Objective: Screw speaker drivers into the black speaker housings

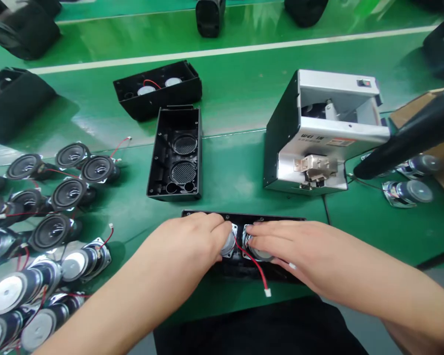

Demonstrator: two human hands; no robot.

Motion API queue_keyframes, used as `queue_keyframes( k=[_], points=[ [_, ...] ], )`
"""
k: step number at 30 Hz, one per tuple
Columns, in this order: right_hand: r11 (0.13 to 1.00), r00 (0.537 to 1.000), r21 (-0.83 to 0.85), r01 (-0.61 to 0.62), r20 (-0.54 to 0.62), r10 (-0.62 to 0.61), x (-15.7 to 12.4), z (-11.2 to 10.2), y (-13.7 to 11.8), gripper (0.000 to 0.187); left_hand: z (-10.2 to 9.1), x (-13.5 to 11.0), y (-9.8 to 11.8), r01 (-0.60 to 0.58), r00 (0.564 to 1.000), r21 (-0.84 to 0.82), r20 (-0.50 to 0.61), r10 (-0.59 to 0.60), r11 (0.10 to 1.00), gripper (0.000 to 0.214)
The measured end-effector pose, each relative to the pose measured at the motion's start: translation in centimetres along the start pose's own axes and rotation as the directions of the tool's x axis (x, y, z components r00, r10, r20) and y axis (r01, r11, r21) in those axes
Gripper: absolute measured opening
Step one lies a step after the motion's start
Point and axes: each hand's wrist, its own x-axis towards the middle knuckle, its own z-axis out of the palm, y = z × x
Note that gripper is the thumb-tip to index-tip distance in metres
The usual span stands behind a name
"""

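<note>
Curled at the left speaker [230, 243], my left hand [196, 241] hides part of it, while my right hand [294, 241] lays nearly straight fingers over the right speaker [262, 255]; whether either pinches, I cannot tell. Both speakers sit in the near black casing [237, 270], a red lead [257, 266] trailing over its front to a white plug [268, 292]. Beyond, an open casing [162, 153] shows two mesh grilles [184, 172]; behind it, another casing [163, 104] holds two pale discs [146, 90] and a red wire [152, 83].
</note>
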Motion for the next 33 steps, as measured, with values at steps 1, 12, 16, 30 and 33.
queue_keyframes(
  k=[1,12,16,30,33],
  points=[
    [1.0,1.0,-0.007,-0.004,0.019,0.004,0.0,0.0,0.0,0.044,0.0,0.1,-0.1,0.007,1.0,-0.007,0.005,-0.007,1.0,0.032],
    [1.0,0.999,-0.014,0.004,0.037,-0.003,-0.8,0.5,0.6,0.034,0.1,-0.8,-0.6,-0.048,0.991,-0.134,-0.132,0.03,0.99,0.038],
    [0.999,1.0,-0.038,0.006,0.028,-0.005,-0.9,0.5,0.3,0.038,0.4,-0.8,-0.5,-0.057,0.985,-0.112,-0.165,0.037,0.992,0.039],
    [0.993,0.984,-0.09,0.081,-0.152,-0.094,-2.4,-1.7,-0.4,0.047,1.3,-1.6,-1.5,-0.049,0.975,-0.077,-0.22,0.031,0.996,0.038],
    [0.99,0.624,-0.081,-0.113,-0.781,0.007,-3.4,-2.4,0.1,0.043,1.2,-2.4,-1.7,-0.07,0.958,-0.056,-0.28,0.051,0.996,0.04]
  ],
)
